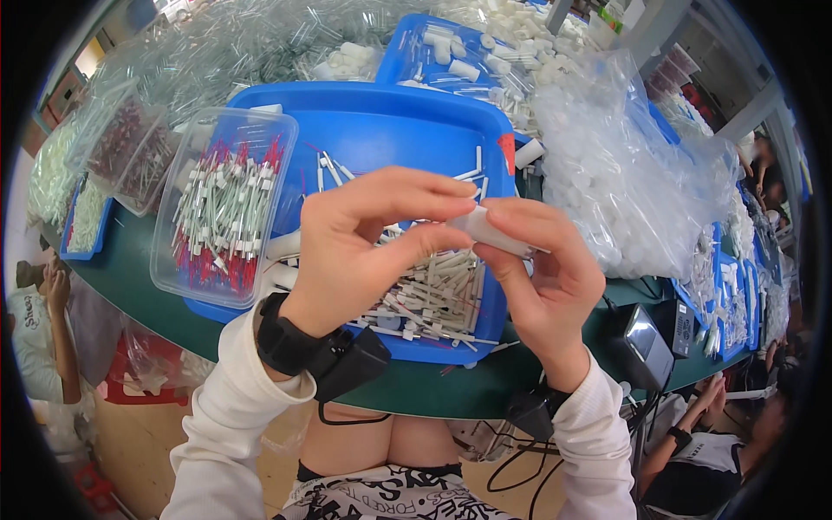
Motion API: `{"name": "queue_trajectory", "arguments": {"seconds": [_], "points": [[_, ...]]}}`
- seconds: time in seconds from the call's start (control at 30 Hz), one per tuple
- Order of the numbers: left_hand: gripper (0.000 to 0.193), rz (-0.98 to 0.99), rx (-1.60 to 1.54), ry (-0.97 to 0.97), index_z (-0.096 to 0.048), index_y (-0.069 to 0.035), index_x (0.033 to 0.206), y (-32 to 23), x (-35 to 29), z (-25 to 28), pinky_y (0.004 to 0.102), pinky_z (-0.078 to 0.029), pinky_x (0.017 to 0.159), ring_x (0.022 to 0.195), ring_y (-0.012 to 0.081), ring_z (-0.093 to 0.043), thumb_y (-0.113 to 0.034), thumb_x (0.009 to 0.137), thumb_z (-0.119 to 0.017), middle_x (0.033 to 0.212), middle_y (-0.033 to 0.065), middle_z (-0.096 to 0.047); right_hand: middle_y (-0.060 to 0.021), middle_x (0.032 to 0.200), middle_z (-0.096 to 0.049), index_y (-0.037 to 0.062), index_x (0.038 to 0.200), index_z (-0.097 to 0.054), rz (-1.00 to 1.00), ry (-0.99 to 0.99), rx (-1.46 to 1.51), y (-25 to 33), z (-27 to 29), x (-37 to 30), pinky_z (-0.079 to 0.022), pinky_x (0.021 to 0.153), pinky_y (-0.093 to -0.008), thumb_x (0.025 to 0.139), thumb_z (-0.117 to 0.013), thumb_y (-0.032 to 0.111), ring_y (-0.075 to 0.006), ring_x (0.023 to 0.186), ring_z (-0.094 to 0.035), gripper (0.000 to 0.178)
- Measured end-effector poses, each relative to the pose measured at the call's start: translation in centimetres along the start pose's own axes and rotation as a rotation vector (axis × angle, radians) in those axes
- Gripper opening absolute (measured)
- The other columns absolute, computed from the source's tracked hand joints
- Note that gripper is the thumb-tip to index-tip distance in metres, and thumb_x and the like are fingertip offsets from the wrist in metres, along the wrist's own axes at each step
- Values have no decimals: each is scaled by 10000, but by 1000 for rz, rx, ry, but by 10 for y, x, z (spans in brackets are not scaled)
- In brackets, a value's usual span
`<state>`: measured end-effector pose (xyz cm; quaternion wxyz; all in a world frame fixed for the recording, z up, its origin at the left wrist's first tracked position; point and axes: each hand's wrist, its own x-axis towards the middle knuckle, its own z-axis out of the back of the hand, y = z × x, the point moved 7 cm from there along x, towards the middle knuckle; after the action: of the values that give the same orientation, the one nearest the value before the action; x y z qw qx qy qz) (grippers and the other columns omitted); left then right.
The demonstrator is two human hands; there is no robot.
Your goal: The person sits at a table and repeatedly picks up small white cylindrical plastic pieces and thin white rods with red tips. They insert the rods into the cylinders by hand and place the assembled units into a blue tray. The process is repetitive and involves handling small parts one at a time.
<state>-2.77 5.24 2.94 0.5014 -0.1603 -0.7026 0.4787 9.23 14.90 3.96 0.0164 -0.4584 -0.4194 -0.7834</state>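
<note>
Above the blue tray (390, 130), a short white plastic cylinder (490, 232) is held between my two hands. My left hand (360, 238) pinches its left end with thumb and fingers. On its other end are the thumb and fingertips of my right hand (555, 273), a small tip sticking out below them. Many thin white sticks (438, 299) lie loose in the tray below, and my hands hide part of them. To the left of my left hand, a clear plastic box (290, 143) holds a pile of white-and-red sticks (230, 208).
A second blue tray (403, 56) with white cylinders stands behind. Large clear bags (624, 165) of white parts are at the right. A black-and-silver device (641, 342) with cables sits on the green table (416, 386). Other people work at both sides.
</note>
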Motion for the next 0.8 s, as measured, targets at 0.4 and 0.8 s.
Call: {"name": "queue_trajectory", "arguments": {"seconds": [0.4,0.8], "points": [[263,95,-82,-3,-623,60,910,5,-1,0,311,-526,763,886,223,-612,161,668,-643,949,183,-612,-119,959,-627,-55,1045,-572,-320,61,242,-13,-4,-7,-486,753,-251,781,-635,-14,-156,878,-603,274],[259,9,12,-1,-627,47,923,-4,2,-3,299,-511,764,888,222,-615,147,684,-634,964,180,-620,-113,922,-631,-33,989,-609,-3,35,24,-2,2,1,-485,697,-250,712,-661,-67,-169,819,-618,284]]}}
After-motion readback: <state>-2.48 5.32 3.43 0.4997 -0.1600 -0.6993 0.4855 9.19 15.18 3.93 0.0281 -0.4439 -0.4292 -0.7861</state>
